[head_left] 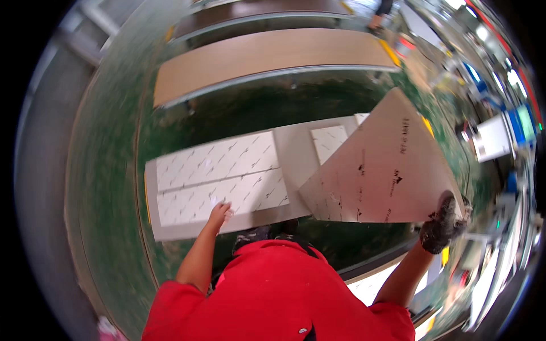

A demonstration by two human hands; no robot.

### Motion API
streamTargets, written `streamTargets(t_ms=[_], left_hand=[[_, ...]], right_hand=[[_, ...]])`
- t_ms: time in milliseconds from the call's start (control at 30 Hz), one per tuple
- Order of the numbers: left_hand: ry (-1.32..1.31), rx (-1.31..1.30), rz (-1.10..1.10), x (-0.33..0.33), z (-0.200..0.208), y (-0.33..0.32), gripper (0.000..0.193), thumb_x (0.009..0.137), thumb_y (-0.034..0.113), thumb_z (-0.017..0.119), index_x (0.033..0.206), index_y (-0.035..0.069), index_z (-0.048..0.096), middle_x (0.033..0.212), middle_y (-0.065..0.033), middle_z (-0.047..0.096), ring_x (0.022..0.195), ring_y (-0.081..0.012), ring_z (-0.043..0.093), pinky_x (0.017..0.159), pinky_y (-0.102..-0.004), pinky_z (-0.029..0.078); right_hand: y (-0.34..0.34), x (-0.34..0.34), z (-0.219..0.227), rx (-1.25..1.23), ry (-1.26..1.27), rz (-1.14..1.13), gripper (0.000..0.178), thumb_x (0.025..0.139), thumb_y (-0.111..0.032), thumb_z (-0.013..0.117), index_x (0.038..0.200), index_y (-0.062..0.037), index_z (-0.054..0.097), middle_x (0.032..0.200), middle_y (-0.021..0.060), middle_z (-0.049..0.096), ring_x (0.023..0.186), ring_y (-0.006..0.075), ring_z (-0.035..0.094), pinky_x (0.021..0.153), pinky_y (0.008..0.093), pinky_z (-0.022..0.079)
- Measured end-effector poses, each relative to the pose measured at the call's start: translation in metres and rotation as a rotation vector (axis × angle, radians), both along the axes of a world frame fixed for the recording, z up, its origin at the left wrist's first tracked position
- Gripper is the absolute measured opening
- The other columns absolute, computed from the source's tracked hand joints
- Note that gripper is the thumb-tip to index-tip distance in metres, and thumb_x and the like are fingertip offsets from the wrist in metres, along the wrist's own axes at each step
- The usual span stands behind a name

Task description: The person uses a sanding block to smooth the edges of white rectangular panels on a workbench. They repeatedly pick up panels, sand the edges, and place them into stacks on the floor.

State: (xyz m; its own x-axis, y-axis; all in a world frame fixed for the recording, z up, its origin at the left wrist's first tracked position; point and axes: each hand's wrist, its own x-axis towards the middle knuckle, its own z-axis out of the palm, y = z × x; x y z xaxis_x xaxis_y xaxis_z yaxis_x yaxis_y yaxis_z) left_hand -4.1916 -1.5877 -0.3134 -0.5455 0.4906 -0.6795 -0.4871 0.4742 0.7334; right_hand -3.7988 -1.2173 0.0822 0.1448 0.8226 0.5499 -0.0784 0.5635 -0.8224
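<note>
Green floor point(114, 142) spreads under the room, showing as a strip between the brown-topped desk point(273, 54) behind and the nearer grey desk point(297, 153). Over the nearer desk's right side tilts a broad, pinkish printed sheet point(381, 170), one corner pointing up; whether its left corner rests on the desk, I cannot tell. It looks thin and stiff with slight flex, probably light but awkward, perhaps slick; opposite edges seem the best hold, its sharp corners easily knocked. White panels point(222, 153) lie flat at left, near the desk's front edge. Gloved, the right hand point(445, 224) grips the sheet's lower right corner. Bare, the left hand point(220, 213) curls loosely by the panels; contact is unclear.
</note>
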Motion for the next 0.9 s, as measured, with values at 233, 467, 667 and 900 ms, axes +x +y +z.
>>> streamTargets(t_ms=[233, 467, 667, 900], left_hand=[[-0.142, 0.078, -0.161, 0.093, 0.027, 0.081, 0.036, 0.094, 0.043, 0.055, 0.099, 0.008, 0.059, 0.084, -0.0027, 0.062, 0.075, -0.0154, 0.06, 0.065, -0.0311, 0.049], [-0.586, 0.203, -0.4, 0.166, 0.034, 0.119, 0.074, 0.096, 0.067, 0.039, 0.13, 0.002, 0.046, 0.119, -0.016, 0.062, 0.094, -0.0259, 0.065, 0.076, -0.0429, 0.054], [-0.987, 0.15, -0.196, 0.169, 0.019, 0.101, 0.09, 0.094, 0.07, 0.035, 0.146, -0.003, 0.027, 0.14, -0.0272, 0.048, 0.113, -0.0365, 0.061, 0.09, -0.0517, 0.051], [-1.514, 0.848, -0.011, 0.131, 0.074, 0.047, 0.096, 0.09, 0.072, 0.044, 0.15, 0.001, 0.023, 0.143, -0.0265, 0.046, 0.126, -0.0391, 0.052, 0.107, -0.0553, 0.039]], right_hand=[[0.002, -0.066, 0.041, 0.307, -0.315, 0.03, 0.027, 0.088, -0.01, 0.069, 0.11, 0.0061, 0.068, 0.097, 0.0154, 0.069, 0.085, 0.0204, 0.068, 0.075, 0.0324, 0.058], [-0.038, -0.11, 0.124, 0.403, -0.424, -0.046, 0.038, 0.098, -0.024, 0.053, 0.114, 0.0066, 0.068, 0.112, 0.0172, 0.069, 0.093, 0.0216, 0.069, 0.083, 0.0316, 0.057], [-0.066, -0.159, 0.183, 0.492, -0.291, -0.121, 0.038, 0.097, -0.021, 0.054, 0.123, 0.0054, 0.063, 0.123, 0.0161, 0.065, 0.106, 0.023, 0.064, 0.095, 0.0337, 0.051], [-0.102, -0.244, 0.228, 0.524, -0.254, -0.109, 0.038, 0.098, -0.019, 0.053, 0.127, 0.0043, 0.06, 0.127, 0.0151, 0.063, 0.111, 0.0222, 0.062, 0.098, 0.0335, 0.049]])
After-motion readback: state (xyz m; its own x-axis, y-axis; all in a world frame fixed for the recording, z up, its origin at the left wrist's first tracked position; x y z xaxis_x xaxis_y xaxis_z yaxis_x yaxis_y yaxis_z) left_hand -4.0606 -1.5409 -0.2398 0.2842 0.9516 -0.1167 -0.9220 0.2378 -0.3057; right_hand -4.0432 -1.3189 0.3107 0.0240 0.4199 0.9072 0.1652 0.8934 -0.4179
